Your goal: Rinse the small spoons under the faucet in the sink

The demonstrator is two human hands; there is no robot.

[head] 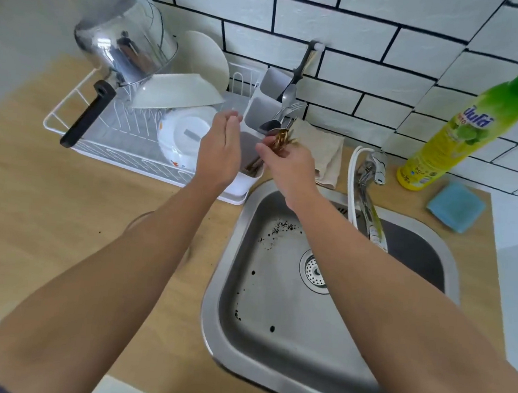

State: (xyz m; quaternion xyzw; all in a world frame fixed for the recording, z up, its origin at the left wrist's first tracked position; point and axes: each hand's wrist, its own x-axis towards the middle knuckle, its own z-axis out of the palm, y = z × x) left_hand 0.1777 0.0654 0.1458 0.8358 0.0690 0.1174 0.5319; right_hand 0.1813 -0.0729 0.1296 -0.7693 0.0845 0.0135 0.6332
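Observation:
My right hand grips a bunch of small gold-coloured spoons above the front compartment of the white cutlery holder. Their tips fan out above my fingers. My left hand hovers just left of them, fingers straight and holding nothing. The steel sink lies below and to the right, with dark specks on its floor. The chrome faucet reaches over the sink's back rim; no water is seen running.
A white dish rack with a steel pot, plates and bowls stands at the left. A beige cloth, a yellow dish-soap bottle and a blue sponge sit behind the sink. More cutlery stands in the holder's rear compartments.

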